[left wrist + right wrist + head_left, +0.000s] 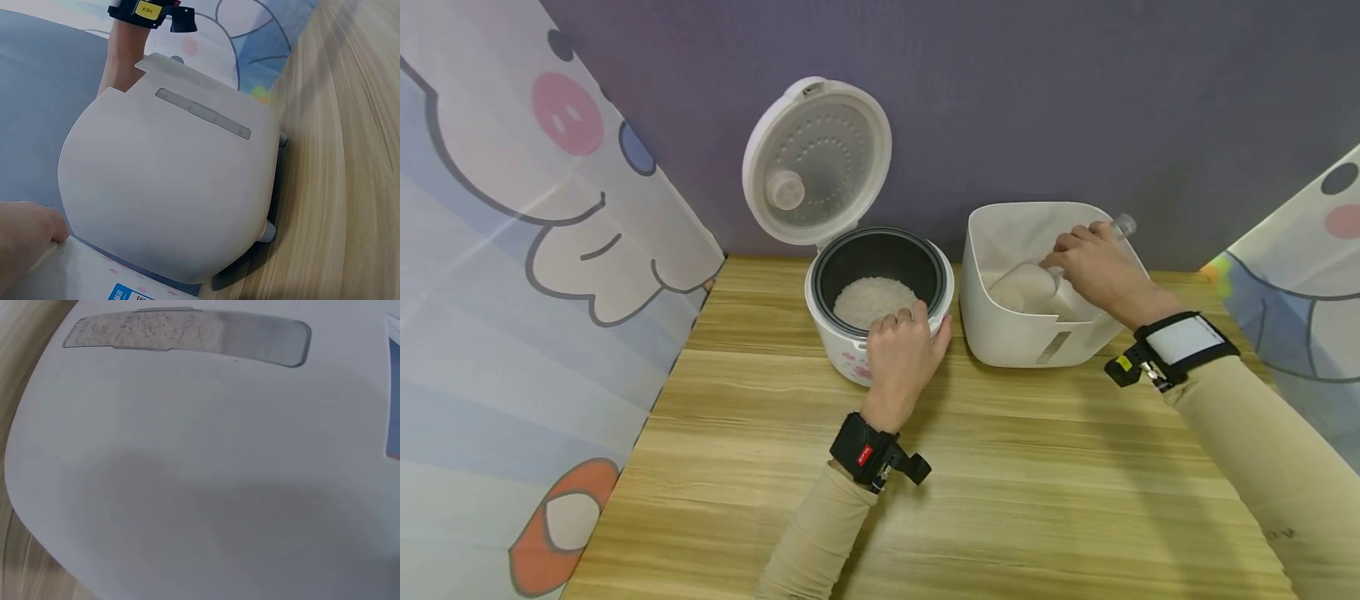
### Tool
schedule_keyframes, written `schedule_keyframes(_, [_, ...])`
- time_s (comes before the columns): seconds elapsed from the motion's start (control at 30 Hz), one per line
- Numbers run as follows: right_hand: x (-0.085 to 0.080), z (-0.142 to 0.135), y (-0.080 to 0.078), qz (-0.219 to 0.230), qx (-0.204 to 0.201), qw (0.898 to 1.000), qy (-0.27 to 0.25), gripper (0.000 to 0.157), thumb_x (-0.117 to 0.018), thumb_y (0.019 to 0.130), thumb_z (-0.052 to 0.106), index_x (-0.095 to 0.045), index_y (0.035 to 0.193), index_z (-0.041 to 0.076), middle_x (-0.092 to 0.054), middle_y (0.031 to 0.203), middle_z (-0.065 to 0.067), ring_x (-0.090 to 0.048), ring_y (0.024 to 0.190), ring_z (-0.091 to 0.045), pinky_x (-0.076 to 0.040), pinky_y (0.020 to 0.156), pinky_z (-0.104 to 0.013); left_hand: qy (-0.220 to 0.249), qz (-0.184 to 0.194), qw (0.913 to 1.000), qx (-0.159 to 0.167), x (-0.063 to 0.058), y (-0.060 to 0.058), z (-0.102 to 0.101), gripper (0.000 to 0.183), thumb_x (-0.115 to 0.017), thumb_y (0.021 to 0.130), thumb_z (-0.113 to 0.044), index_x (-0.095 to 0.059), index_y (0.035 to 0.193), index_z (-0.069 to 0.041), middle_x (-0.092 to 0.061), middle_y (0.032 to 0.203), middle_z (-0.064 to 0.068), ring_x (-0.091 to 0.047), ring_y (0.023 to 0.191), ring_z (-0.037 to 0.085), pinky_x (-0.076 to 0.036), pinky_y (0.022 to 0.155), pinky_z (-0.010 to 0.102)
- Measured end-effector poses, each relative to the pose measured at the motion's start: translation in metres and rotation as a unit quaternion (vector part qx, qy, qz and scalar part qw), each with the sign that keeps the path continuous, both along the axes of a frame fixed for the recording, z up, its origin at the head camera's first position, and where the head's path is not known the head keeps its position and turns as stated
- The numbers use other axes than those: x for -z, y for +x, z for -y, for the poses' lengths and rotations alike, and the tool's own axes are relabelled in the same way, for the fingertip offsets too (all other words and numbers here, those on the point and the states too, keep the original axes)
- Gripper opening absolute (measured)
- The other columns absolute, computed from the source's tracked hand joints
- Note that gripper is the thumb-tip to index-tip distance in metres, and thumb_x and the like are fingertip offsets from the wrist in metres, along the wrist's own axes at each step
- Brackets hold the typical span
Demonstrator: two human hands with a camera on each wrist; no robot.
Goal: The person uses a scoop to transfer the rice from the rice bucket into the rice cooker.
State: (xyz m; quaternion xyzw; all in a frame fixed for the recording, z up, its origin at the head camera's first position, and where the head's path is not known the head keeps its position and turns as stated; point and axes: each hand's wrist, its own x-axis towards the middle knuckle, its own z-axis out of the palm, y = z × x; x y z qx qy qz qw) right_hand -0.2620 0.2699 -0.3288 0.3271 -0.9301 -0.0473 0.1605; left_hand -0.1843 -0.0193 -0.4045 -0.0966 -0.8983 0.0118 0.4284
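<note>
A white rice cooker stands with its lid raised, rice lying in its dark inner pot. My left hand grips the front rim of the cooker, fingers over the edge and thumb on the right side. To the right is a white rice bin, open at the top. Inside it, my right hand holds a clear scoop by its handle, whose end sticks out above the fist. The scoop's cup is low in the bin, overlapping the pale rice there.
Both containers stand on a wood-grain table against a grey-purple wall. Cartoon-printed cloths hang at the left and right. A clear level window on the bin's front shows rice along part of its length.
</note>
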Motion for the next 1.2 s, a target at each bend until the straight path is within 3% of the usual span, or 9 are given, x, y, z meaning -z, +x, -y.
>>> schedule_keyframes(0.27, [-0.001, -0.005, 0.005, 0.063, 0.025, 0.998, -0.013, 0.034, -0.084, 0.075, -0.007, -0.079, 0.106, 0.006, -0.071, 0.107, -0.018, -0.062, 0.102, -0.042, -0.039, 0.093, -0.061, 0.011, 0.004, 0.9999, 0.008, 0.000, 0.001, 0.000, 0.042, -0.070, 0.091, -0.051, -0.066, 0.079, -0.012, -0.062, 0.059, 0.002, -0.061, 0.050, 0.018, -0.045, 0.050, 0.029])
schedule_keyframes(0.4, [0.000, -0.005, 0.004, 0.120, 0.050, 0.991, -0.021, 0.034, -0.085, 0.078, -0.002, -0.079, 0.110, 0.008, -0.072, 0.108, -0.016, -0.062, 0.104, -0.042, -0.035, 0.097, -0.066, 0.011, 0.008, 0.9999, 0.005, 0.000, 0.001, 0.001, 0.042, -0.070, 0.091, -0.051, -0.066, 0.079, -0.012, -0.062, 0.059, 0.002, -0.061, 0.050, 0.017, -0.045, 0.050, 0.029])
schedule_keyframes(0.57, [0.004, -0.009, 0.002, 0.175, 0.057, 0.983, -0.025, 0.034, -0.085, 0.080, 0.001, -0.078, 0.112, 0.008, -0.072, 0.104, -0.015, -0.063, 0.101, -0.041, -0.033, 0.092, -0.065, 0.006, 0.008, 0.9999, 0.004, 0.000, 0.001, 0.000, 0.042, -0.068, 0.092, -0.052, -0.065, 0.078, -0.012, -0.061, 0.058, 0.002, -0.061, 0.050, 0.017, -0.045, 0.050, 0.029])
schedule_keyframes(1.2, [0.006, -0.014, -0.001, 0.229, 0.028, 0.971, -0.063, 0.032, -0.080, 0.085, 0.003, -0.075, 0.117, 0.005, -0.075, 0.114, -0.016, -0.067, 0.103, -0.040, -0.028, 0.090, -0.060, 0.001, 0.000, 1.0000, 0.000, 0.001, 0.000, -0.002, 0.043, -0.068, 0.092, -0.053, -0.065, 0.078, -0.012, -0.060, 0.058, 0.001, -0.059, 0.049, 0.016, -0.044, 0.050, 0.028])
